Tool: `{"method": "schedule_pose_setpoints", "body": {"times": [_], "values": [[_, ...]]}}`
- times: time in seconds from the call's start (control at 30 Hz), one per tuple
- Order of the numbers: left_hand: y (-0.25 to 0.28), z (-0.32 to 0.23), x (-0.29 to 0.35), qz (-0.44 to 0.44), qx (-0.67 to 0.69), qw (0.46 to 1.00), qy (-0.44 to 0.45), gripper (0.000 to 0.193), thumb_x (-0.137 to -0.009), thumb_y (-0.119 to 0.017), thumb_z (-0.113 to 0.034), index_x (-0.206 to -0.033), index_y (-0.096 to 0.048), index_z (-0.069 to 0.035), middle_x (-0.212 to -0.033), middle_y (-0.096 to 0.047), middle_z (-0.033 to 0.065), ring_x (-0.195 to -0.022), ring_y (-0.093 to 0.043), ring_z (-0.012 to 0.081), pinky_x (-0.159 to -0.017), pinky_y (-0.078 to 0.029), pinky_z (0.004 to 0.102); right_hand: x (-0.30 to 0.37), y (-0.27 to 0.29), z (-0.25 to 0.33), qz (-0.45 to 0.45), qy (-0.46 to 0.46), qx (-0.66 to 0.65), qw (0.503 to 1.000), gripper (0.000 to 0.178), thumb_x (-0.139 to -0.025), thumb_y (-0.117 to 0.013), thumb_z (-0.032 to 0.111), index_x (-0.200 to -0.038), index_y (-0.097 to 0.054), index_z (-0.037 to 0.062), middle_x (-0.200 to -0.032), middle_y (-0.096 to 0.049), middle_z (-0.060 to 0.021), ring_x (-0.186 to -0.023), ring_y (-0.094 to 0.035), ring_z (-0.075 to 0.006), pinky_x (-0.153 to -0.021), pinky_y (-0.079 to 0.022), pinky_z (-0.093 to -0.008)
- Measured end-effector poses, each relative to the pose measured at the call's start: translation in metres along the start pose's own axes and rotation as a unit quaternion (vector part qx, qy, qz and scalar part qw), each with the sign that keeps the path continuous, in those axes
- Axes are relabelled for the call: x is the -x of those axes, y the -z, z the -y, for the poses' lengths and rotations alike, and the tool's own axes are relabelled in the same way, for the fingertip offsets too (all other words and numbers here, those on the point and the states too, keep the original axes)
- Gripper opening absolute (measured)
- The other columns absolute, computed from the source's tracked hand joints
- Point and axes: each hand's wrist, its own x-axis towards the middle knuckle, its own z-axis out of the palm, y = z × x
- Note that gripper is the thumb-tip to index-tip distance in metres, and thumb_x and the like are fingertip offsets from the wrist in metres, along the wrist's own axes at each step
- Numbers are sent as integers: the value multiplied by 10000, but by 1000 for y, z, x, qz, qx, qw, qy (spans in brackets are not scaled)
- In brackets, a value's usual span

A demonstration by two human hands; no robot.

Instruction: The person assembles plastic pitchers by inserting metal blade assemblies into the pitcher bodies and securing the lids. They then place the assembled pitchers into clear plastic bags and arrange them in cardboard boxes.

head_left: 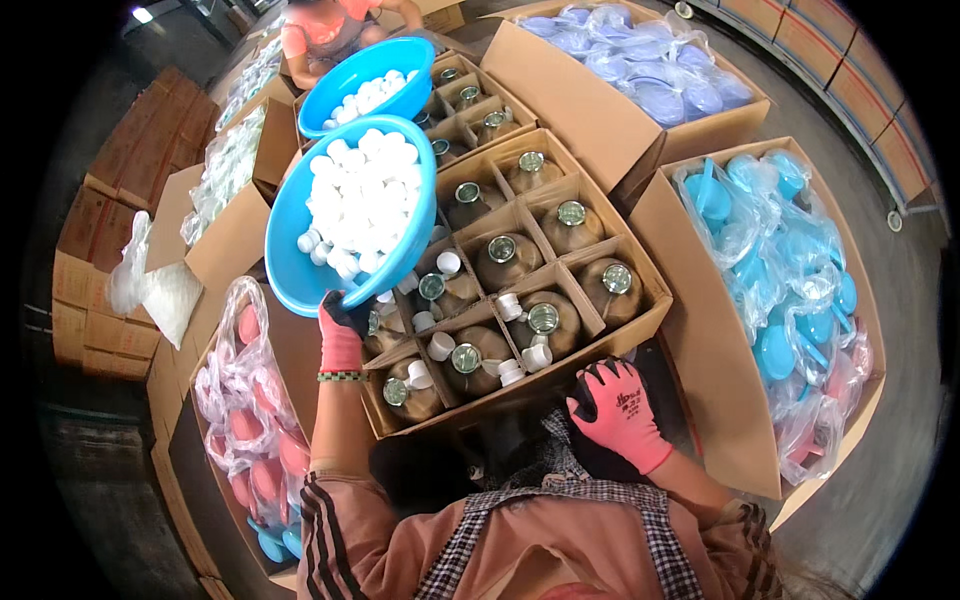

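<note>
My left hand point(341, 338), in a pink glove with black fingers, is closed on the near rim of a blue basin point(284, 268). The basin tilts over the left side of a cardboard box and holds many white caps point(365, 195). In the box's compartments stand round glass bottles point(502, 262) with open green-tinted necks. White caps point(440, 346) lie loose among the nearer bottles. By the box's front right edge is my right hand point(618, 405), gloved alike, its fingers loosely bent and apart. I see nothing in it; its fingertips are partly hidden.
A second blue basin point(416, 62) of caps stands beyond, over another bottle box point(520, 108). Boxes of wrapped blue point(770, 265), purple point(640, 70) and pink plastic parts point(262, 430) surround me. A person point(335, 30) sits at the far side. Stacked cartons point(95, 280) stand left.
</note>
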Motion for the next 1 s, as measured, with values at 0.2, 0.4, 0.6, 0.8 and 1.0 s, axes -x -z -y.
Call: {"method": "schedule_pose_setpoints", "body": {"times": [0.2,0.4,0.6,0.8,1.0], "values": [[28,-8,35,-78,103,990,48,187,-713,-492,-181,-843,-399,-86,-873,-468,116,-824,-497,345,-732,-424,557,-7,-7,3,0,18,12,1000,335,-683,-572,279,-884,-560,12,-845,-525,-129,-826,-492,-280,-806,-369,-387],[47,-70,163,-128,149,980,19,148,-717,-520,-217,-811,-468,-114,-862,-521,83,-811,-527,277,-722,-454,446,-6,-16,14,10,33,26,999,320,-699,-552,301,-835,-542,12,-826,-518,-141,-834,-484,-289,-805,-357,-394],[138,-113,268,-218,112,964,-102,272,-674,-512,-130,-930,-475,-47,-911,-514,99,-862,-515,260,-788,-435,407,-1,-27,29,35,46,74,996,323,-700,-549,318,-830,-524,24,-861,-518,-144,-889,-474,-293,-845,-332,-414],[221,-104,359,-324,100,929,-147,192,-686,-533,-148,-825,-429,-66,-843,-484,117,-824,-511,331,-744,-441,513,10,-24,26,40,26,118,992,385,-711,-550,324,-932,-542,9,-917,-520,-158,-906,-464,-317,-866,-320,-413],[270,-74,395,-363,15,921,-142,307,-770,-457,-206,-977,-411,17,-985,-480,205,-833,-514,363,-754,-449,488,11,-34,-8,-92,49,26,994,327,-702,-593,279,-905,-552,26,-903,-544,-139,-872,-502,-303,-816,-376,-382]]}}
